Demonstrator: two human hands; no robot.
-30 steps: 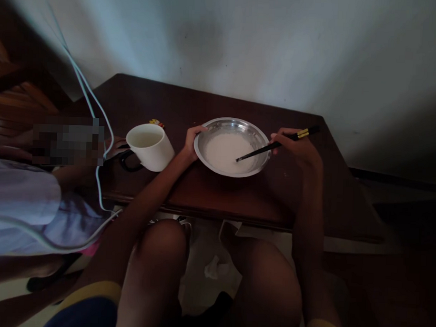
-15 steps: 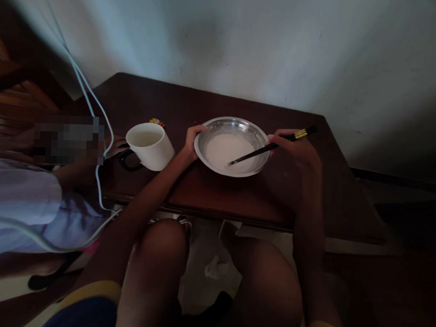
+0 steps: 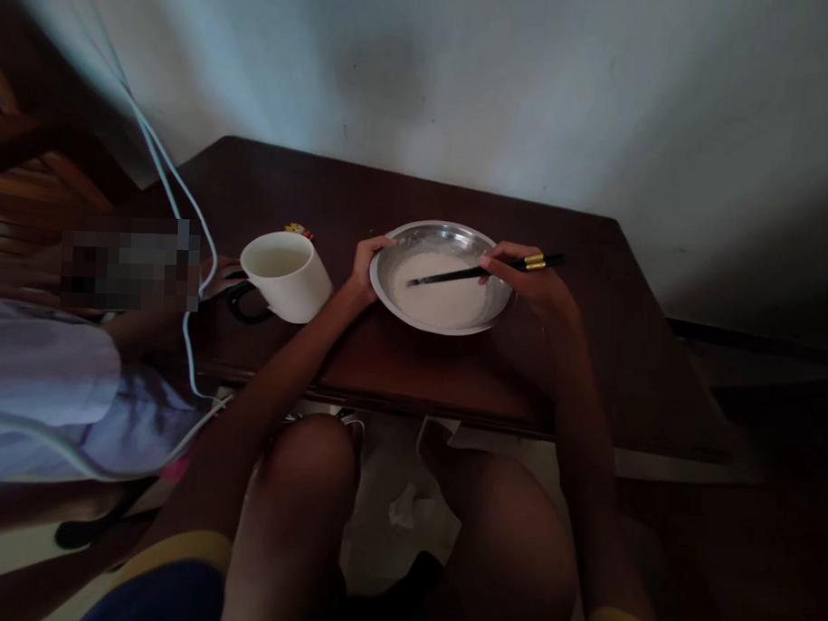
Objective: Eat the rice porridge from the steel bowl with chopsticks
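Note:
A round steel bowl (image 3: pixel 477 243) rests on the dark wooden table, with a pale, whitish mixture (image 3: pixel 442 298) inside. My left hand (image 3: pixel 368 265) grips the bowl's left rim, thumb over the edge and the other fingers hidden behind its side. Closed around black chopsticks (image 3: pixel 456 275) with gold bands, my right hand (image 3: pixel 524 276) hangs over the bowl's right side. The chopsticks lie close together, so I cannot tell their number; their tips are in the mixture, left of its middle. Left of the bowl stands a white mug (image 3: pixel 289 274) with a black handle, pale inside.
A small yellow-and-red trinket (image 3: pixel 298 230) lies behind the mug. White cables (image 3: pixel 203 235) hang down at the left, past another person in a light garment (image 3: pixel 45 361). The pale wall (image 3: pixel 462 95) borders the table (image 3: pixel 398 373) at the back. My knees are below its front edge.
My right hand has moved left, further over the bowl. The chopstick tips have swept leftward and slightly away from me through the mixture. My left hand stays on the rim.

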